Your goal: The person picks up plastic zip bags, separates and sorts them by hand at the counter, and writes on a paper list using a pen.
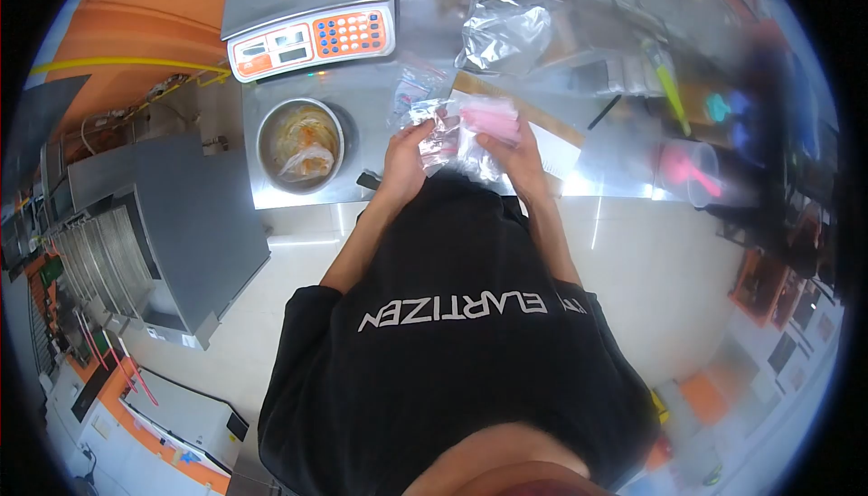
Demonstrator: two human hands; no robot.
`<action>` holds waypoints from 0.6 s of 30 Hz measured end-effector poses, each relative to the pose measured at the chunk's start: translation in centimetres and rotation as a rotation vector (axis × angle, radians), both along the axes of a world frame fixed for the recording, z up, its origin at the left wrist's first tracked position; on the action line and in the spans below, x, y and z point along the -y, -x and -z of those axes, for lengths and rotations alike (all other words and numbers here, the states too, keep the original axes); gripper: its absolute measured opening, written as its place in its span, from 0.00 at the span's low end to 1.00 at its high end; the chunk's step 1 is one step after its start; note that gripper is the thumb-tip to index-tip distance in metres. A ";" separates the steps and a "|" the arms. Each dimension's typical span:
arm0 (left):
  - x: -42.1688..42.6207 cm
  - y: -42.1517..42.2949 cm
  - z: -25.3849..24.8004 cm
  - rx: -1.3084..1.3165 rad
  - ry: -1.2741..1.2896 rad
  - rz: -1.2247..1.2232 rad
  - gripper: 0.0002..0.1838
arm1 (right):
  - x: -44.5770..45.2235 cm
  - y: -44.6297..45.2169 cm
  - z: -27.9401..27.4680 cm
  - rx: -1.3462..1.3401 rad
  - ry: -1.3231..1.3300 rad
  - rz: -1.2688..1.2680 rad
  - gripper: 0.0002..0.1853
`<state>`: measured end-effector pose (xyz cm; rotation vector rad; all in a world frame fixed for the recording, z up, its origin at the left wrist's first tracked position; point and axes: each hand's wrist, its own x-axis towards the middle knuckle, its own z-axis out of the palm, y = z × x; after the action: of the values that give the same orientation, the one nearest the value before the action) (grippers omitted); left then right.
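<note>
Over the front of the metal table, my left hand is closed on the edge of a clear, shiny plastic bag. My right hand grips a stack of clear plastic bags with pink bands, its thumb on top. The two hands are close together, and the plastic between them touches or overlaps; I cannot tell which. Just beyond the left hand lies another clear zip bag with small blue and red print. A brown-edged sheet lies partly under the right hand's bags.
A metal bowl with crumpled, stained plastic inside stands at left. Behind it is a weighing scale. A crumpled clear bag lies at the back. To the right are a black stick, a yellow-green tool and a clear cup with something pink.
</note>
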<state>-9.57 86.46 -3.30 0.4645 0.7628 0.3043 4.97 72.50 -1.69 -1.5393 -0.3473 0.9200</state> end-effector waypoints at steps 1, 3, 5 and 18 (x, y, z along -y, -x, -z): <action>-0.1 0.1 0.0 0.048 0.022 -0.011 0.17 | 0.0 -0.2 -0.2 -0.005 -0.018 0.031 0.40; -0.1 0.1 -0.1 -0.012 -0.046 0.004 0.18 | 0.5 -1.0 -1.1 0.060 -0.048 -0.033 0.47; 0.2 -0.1 -0.2 -0.044 -0.100 0.008 0.18 | 0.7 -1.3 -2.0 0.103 -0.046 -0.112 0.52; 1.2 -0.2 -1.3 -0.065 -0.269 0.372 0.19 | 0.6 0.1 1.1 -0.064 0.071 -0.226 0.34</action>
<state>-9.41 85.27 -2.01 0.8606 0.6848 0.0423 4.82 71.92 -2.83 -1.5526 -0.4535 1.1660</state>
